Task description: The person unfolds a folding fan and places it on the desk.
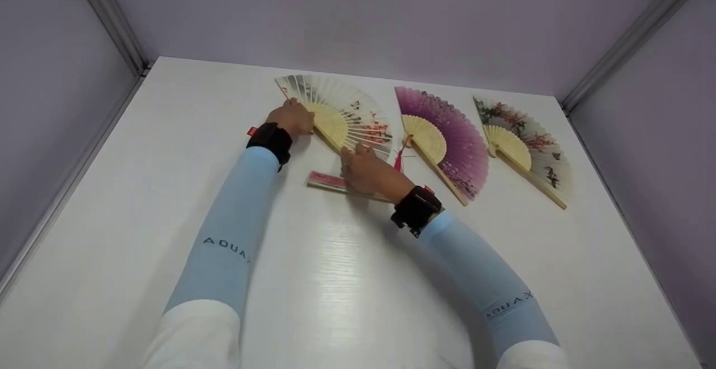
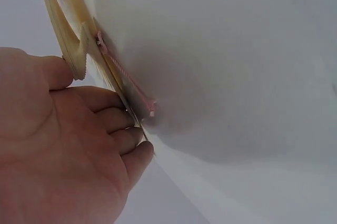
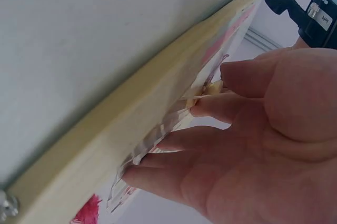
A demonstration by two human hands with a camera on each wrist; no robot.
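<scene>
Both hands, left (image 1: 291, 117) and right (image 1: 366, 169), press straight fingers (image 3: 179, 145) on the open white paper-and-bamboo fan (image 1: 341, 114) near the bench's (image 1: 168, 134) far edge.

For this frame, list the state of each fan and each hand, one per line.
White fan: spread open, flat on the table.
Purple fan: spread open, flat.
Floral fan: spread open, flat.
Pink folded fan: closed, partly under the right hand.
Left hand: fingers on the white fan's left edge.
Right hand: fingers on its right edge.
</scene>
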